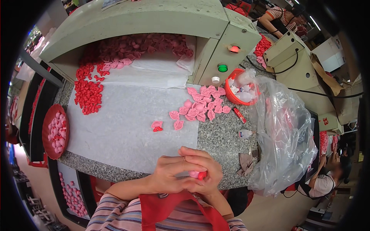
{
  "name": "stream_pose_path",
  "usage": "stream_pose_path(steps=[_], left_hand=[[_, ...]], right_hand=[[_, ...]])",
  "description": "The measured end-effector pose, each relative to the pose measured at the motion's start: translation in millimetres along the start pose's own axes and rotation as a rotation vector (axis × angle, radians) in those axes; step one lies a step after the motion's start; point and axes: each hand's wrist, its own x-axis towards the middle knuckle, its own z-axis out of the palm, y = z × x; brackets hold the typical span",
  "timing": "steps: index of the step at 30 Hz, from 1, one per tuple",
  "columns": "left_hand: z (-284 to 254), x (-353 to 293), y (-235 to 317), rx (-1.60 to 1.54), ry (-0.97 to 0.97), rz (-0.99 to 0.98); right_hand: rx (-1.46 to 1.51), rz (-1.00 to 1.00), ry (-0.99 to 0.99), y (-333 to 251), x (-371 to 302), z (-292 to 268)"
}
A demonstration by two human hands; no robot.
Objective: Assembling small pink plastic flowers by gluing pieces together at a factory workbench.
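My left hand [169, 174] and my right hand [206, 169] are pressed together at the near edge of the granite counter [221, 134]. Between the fingers of both they pinch one small piece [198, 175], pink with a red part. On the white sheet [123, 127] just ahead lies one joined pink and red piece [157, 126]. A loose pile of pink shell-like pieces [202, 104] lies to the right of it. A heap of small red pieces [88, 90] spreads at the sheet's far left.
A grey-green machine housing [146, 23] with a red lamp [234, 49] and green button [222, 68] stands behind. A red bowl [237, 90], a clear plastic bag [283, 134], a small glue bottle [244, 133] sit right. A red dish of pink pieces [56, 131] sits left. Other people work at right.
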Motion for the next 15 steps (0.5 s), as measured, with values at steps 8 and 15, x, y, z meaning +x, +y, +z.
stream_pose_path(steps=[8,15], left_hand=[[3.7,2.0,5.6,-0.673,0.124,-0.620],[-1.3,6.9,-29.4,-1.486,0.273,-0.710]], right_hand=[[-0.097,0.434,0.050,-18.9,8.7,7.8],[-0.420,0.105,0.284,-13.3,-2.0,9.0]])
